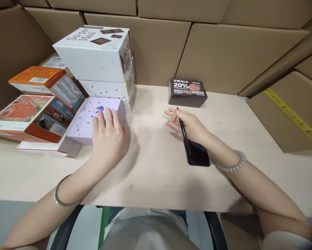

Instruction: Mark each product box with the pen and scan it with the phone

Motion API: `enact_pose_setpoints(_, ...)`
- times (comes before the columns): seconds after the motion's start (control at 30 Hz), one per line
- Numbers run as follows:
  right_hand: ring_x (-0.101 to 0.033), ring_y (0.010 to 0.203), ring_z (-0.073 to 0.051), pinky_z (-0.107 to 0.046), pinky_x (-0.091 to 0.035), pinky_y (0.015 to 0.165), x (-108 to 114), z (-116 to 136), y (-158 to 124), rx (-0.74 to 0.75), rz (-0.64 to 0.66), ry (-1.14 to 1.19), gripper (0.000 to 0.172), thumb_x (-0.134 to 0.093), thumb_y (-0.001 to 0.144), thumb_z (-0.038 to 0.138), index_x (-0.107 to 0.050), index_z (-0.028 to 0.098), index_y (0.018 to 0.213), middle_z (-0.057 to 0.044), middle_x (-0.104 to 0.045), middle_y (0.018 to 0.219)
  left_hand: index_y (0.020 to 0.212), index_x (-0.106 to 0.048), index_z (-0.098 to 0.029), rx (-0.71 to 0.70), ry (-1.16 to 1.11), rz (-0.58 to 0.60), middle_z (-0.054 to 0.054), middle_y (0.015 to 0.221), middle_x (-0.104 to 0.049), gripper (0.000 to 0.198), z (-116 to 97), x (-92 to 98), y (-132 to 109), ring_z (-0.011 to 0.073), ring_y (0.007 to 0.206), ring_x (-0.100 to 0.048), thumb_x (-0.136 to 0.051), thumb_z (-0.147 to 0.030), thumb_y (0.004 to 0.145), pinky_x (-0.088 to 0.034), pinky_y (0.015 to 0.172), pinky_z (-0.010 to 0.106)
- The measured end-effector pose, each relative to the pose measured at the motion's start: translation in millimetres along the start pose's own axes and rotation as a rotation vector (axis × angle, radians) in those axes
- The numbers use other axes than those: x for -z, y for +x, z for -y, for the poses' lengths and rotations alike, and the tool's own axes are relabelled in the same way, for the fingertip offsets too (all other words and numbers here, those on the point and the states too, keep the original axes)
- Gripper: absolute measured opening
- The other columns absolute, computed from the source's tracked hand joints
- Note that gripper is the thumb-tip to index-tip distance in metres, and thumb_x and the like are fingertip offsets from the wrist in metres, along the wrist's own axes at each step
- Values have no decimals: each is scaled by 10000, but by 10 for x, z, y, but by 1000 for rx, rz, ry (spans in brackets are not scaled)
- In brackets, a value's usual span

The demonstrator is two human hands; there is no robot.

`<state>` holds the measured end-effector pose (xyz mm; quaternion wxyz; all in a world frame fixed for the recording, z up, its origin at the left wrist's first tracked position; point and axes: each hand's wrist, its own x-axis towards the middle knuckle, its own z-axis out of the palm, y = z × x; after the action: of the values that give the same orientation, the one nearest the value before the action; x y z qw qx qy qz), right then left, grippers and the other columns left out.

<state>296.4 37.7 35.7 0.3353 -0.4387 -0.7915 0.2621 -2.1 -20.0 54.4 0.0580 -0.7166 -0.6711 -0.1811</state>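
Note:
My left hand [109, 139] lies with its fingers spread on top of a lilac box [84, 114] dotted with small black ovals. Its thumb is by the box's right edge. A slim black pen [183, 132] sits between the fingers of my right hand [189, 123], tilted, with its other fingers stretched to the left. Under the pen's lower end and beside my wrist lies a flat black rectangular object [199, 154], partly covered by the pen. Just beyond my right hand stands a dark brown box [187, 93] with "20%" on it.
A white "Super Meal" box [98, 59] stands on a dotted white box [106, 91] behind the lilac one. Orange boxes [41, 121] are piled at the left. Cardboard cartons [156, 45] wall the back; another carton with yellow tape [288, 114] stands right. The table's front edge is near me.

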Motion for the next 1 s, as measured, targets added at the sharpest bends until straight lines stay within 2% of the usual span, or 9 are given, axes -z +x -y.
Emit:
enact_pose_setpoints(0.17, -707, 1473, -362, -570, -587, 1202, -36, 101, -216, -166, 105, 100, 288, -707, 995, 433, -464, 318, 888, -165, -835, 1379, 1629, -573, 35, -66, 17, -12, 323, 1696, -554, 607, -31, 46, -53, 518, 1644, -486, -463, -204, 1082, -413, 1355, 707)
enact_pose_setpoints(0.3, -717, 1462, -359, -617, -578, 1197, -164, 113, -245, -225, 127, 215, 335, -735, 989, 480, -455, 319, 898, -178, -821, 1412, 1566, -678, -71, -224, -52, -24, 233, 1633, -654, 540, -60, 14, -158, 461, 1576, -592, -500, -136, 1060, -512, 1314, 654)
enact_pose_setpoints(0.43, -642, 1550, -362, -651, -501, 1274, -239, 70, -72, -209, 84, 433, 600, -953, 781, 574, -425, 321, 911, -197, -727, 1576, 1505, -732, -135, -507, -195, -75, 176, 1579, -708, 488, -14, -34, -197, 409, 1507, -670, -562, -112, 1048, -597, 1267, 573)
enact_pose_setpoints(0.6, -499, 1672, -302, -610, -382, 1366, -158, 19, 235, -178, 181, 635, 857, -1088, 491, 613, -386, 319, 884, -92, -566, 1764, 1501, -734, -203, -759, -422, -36, 121, 1540, -744, 440, 29, -81, -108, 323, 1513, -673, -607, -151, 1083, -586, 1290, 533)
enact_pose_setpoints(0.73, -593, 1593, -302, -575, -446, 1313, -86, -56, 325, -143, 240, 676, 899, -1051, 470, 765, -400, 318, 901, -118, -602, 1732, 1386, -802, -252, -879, -640, 26, 70, 1440, -814, 389, 24, -55, -21, 257, 1468, -717, -595, -137, 1078, -584, 1300, 477)
enact_pose_setpoints(0.8, -679, 1495, -309, -565, -521, 1236, -58, -99, 291, -138, 241, 682, 872, -1027, 530, 790, -398, 319, 907, -133, -656, 1678, 1302, -835, -281, -880, -763, 96, 54, 1345, -861, 358, 44, 7, 20, 237, 1386, -780, -595, -143, 1075, -617, 1260, 452)
enact_pose_setpoints(0.87, -724, 1427, -314, -562, -567, 1172, -30, -121, 220, -145, 244, 665, 856, -1024, 561, 782, -397, 317, 913, -135, -674, 1657, 1283, -836, -290, -790, -823, 128, 74, 1344, -859, 280, 86, 71, 65, 256, 1348, -794, -672, -239, 1062, -628, 1226, 467)
enact_pose_setpoints(0.93, -724, 1424, -311, -570, -561, 1182, -10, -107, 131, -146, 246, 644, 846, -1040, 575, 742, -393, 314, 913, -131, -663, 1668, 1329, -807, -277, -590, -821, 78, 114, 1418, -808, 354, 139, 86, 121, 310, 1394, -739, -773, -420, 1008, -587, 1242, 522)
enact_pose_setpoints(1.0, -704, 1450, -306, -584, -523, 1237, -6, -54, 40, -138, 232, 624, 843, -1066, 577, 684, -385, 311, 905, -129, -655, 1674, 1365, -767, -260, -309, -834, -10, 139, 1438, -761, 487, 190, 20, 182, 349, 1399, -694, -746, -574, 993, -559, 1238, 554)
